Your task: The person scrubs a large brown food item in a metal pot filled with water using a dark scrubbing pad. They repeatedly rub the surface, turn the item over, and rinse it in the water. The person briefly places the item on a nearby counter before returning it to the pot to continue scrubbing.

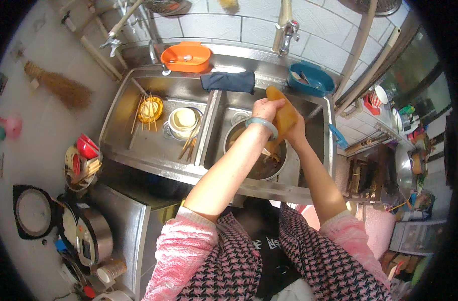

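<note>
Between my left hand (266,110) and my right hand (297,129) is a yellow-brown, thin-looking thing (283,116), tilted steeply; whether it is a dish or a cloth I cannot tell. Both hands grip it, the left at its near side with the thumb across it, the right partly hidden behind it. A pale green bangle (265,126) circles my left wrist. Below the hands, a round metal pot (285,163) stands in the right basin (319,124) of a steel sink. Brownish liquid and food scraps lie in the pot, partly covered by my left forearm.
The left basin (146,145) holds stacked white bowls (183,119), a yellow bowl (150,109) and several chopsticks (187,148). A dark cloth (228,81) drapes over the divider's back end. Orange (185,56) and teal (312,79) plastic baskets flank the tap (288,35).
</note>
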Available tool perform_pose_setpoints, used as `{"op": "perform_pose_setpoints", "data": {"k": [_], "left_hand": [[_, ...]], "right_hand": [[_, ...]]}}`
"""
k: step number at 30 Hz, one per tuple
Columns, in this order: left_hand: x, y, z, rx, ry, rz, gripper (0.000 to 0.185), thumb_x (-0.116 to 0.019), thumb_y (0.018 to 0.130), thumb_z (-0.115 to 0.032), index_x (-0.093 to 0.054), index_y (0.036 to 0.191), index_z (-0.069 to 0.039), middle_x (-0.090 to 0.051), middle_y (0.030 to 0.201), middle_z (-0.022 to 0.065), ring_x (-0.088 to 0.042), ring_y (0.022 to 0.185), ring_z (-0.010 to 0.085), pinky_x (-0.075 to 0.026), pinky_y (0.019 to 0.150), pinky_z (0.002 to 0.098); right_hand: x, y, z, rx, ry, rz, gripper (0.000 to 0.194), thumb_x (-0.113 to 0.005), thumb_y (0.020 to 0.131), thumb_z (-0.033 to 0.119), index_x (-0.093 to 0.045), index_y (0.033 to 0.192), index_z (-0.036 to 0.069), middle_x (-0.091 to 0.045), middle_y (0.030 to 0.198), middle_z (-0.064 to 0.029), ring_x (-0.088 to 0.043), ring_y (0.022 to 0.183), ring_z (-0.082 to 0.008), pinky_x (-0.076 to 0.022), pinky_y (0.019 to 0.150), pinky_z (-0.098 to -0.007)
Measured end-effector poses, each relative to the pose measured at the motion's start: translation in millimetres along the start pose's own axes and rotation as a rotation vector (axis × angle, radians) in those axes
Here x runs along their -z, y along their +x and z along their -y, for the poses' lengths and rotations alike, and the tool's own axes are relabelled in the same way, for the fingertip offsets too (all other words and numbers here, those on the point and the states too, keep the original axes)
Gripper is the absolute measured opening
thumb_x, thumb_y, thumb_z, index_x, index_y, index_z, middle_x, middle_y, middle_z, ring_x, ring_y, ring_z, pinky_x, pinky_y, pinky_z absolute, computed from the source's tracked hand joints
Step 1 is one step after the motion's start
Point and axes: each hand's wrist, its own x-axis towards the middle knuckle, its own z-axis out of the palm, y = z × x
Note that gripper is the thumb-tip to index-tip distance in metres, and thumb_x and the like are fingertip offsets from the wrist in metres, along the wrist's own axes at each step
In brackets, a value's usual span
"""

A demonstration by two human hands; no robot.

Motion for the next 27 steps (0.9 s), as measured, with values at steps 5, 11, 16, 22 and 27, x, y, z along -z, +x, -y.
{"op": "perform_pose_setpoints", "data": {"k": [5, 11, 16, 22, 27], "left_hand": [[20.1, -17.6, 6.3, -0.064, 0.13, 0.118, 0.024, -0.064, 0.074, -0.018, -0.057, 0.09, -0.002, -0.06, 0.077, 0.0068, -0.058, 0.065, 0.0178, -0.046, 0.056, 0.0305], [106.7, -31.5, 49.4, -0.39, 0.926, -0.221, 0.031, -0.053, 0.08, -0.032, -0.057, 0.089, -0.003, -0.061, 0.075, 0.0109, -0.059, 0.072, 0.0222, -0.046, 0.067, 0.0335], [130.4, -68.2, 96.5, -0.086, 1.355, -0.327, 0.038, -0.055, 0.073, -0.035, -0.058, 0.101, -0.01, -0.06, 0.094, 0.0179, -0.057, 0.093, 0.0312, -0.044, 0.08, 0.0387], [108.4, -72.1, 140.2, 0.047, 1.599, -0.232, 0.032, -0.051, 0.074, -0.032, -0.061, 0.098, -0.013, -0.059, 0.1, 0.015, -0.058, 0.089, 0.0296, -0.045, 0.078, 0.0401], [92.3, -85.6, 170.1, -0.216, 1.293, -0.346, 0.026, -0.052, 0.072, -0.024, -0.063, 0.086, -0.005, -0.061, 0.09, 0.017, -0.057, 0.087, 0.0337, -0.045, 0.079, 0.0414]], "right_hand": [[7.0, 0.1, -16.9, -0.006, -0.089, 0.097, 0.031, -0.063, 0.065, 0.009, -0.06, 0.095, 0.004, -0.063, 0.086, -0.0133, -0.061, 0.082, -0.018, -0.0449, 0.071, -0.0305], [42.9, -9.8, -59.0, -0.023, -0.149, -0.016, 0.033, -0.059, 0.066, 0.006, -0.059, 0.099, 0.007, -0.063, 0.086, -0.0112, -0.06, 0.082, -0.0217, -0.0443, 0.073, -0.0293], [110.3, -36.5, -110.4, -0.162, -1.077, 0.174, 0.038, -0.058, 0.063, 0.006, -0.056, 0.101, 0.009, -0.06, 0.082, -0.0185, -0.056, 0.082, -0.0366, -0.0444, 0.072, -0.0414], [155.0, -32.0, -148.3, 0.081, -0.851, 0.071, 0.038, -0.055, 0.066, 0.01, -0.056, 0.103, 0.007, -0.059, 0.08, -0.0204, -0.056, 0.081, -0.0368, -0.0445, 0.07, -0.0404], [156.8, -17.3, -150.7, 0.058, -0.314, 0.372, 0.027, -0.052, 0.078, 0.019, -0.059, 0.098, 0.004, -0.063, 0.094, -0.0118, -0.061, 0.081, -0.0221, -0.0461, 0.068, -0.0313]]}}
